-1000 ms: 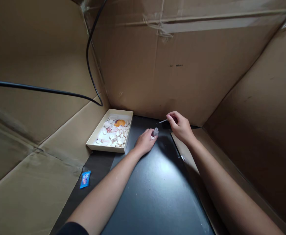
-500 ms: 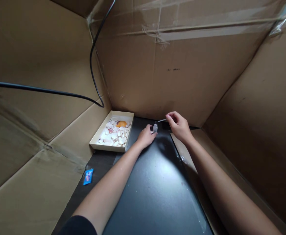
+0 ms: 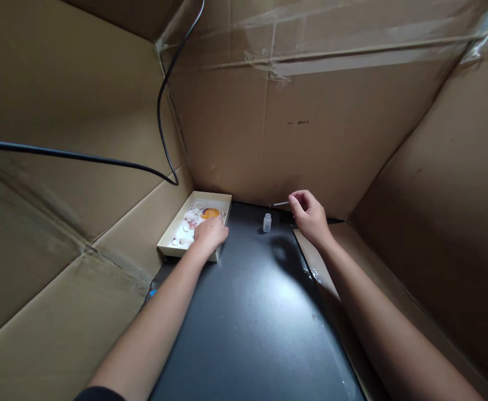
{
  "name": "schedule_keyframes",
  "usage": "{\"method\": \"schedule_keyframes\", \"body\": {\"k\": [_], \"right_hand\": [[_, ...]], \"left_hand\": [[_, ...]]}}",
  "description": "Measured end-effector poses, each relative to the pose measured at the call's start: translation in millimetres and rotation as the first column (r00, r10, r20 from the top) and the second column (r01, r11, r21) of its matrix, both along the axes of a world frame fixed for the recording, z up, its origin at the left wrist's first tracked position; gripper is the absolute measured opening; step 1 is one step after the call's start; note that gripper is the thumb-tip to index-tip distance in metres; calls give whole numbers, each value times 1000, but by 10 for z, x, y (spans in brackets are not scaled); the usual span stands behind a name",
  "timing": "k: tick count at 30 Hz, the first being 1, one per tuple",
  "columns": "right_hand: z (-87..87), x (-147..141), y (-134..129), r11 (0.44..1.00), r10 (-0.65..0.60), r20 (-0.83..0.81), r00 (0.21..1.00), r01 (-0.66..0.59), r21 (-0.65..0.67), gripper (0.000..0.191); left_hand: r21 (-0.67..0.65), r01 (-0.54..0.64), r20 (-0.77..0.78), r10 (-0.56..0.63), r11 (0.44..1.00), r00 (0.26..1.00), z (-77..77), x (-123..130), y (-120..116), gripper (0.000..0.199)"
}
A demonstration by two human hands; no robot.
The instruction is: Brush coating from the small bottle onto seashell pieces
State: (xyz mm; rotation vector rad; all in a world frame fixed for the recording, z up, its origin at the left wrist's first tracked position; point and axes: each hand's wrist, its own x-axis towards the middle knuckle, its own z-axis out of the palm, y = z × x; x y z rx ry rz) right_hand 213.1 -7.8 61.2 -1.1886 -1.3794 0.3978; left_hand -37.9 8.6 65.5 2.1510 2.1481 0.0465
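My left hand [image 3: 210,231] is over the right side of a shallow cream tray [image 3: 164,245] of shells [image 3: 192,217]. Its fingers curl downward, and whatever they hold, if anything, is hidden behind the hand. Between the fingertips of my right hand [image 3: 308,214] is a thin white stick [image 3: 281,204], pinched at one end and pointing left. Just below the stick's tip, a small translucent bottle [image 3: 267,223] stands upright on the dark table, with neither hand touching it. An orange shell [image 3: 210,213] lies near the tray's back.
Cardboard walls [image 3: 331,122] enclose the dark table [image 3: 244,312] at the back and sides. A black cable [image 3: 160,117] hangs at the left. My left forearm mostly covers a small blue packet [image 3: 153,293]. Crumpled clear plastic [image 3: 314,275] lies by the table's right edge.
My left hand has let go of the bottle and moved left over the tray. The bottle stays standing. My right hand still holds the stick, slightly further right.
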Motion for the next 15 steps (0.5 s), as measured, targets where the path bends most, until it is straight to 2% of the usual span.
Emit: {"method": "schedule_keyframes", "body": {"k": [3,6,11,15], "right_hand": [[-17,3,10,1000,6,11,1000,-6,-1,31],[-45,13,26,1000,16,22,1000,-16,-3,29],[-70,15,39,1000,17,32,999,-16,-6,28],[-65,7,37,1000,12,23,1000,-12,-13,28]], "left_hand": [[7,1,-4,-1,1000,1000,-13,58,27,34],[32,-11,22,10,999,1000,46,147,21,33],[37,86,88,-89,996,992,121,345,-33,26],[56,117,187,-126,992,974,68,458,-76,22]]}}
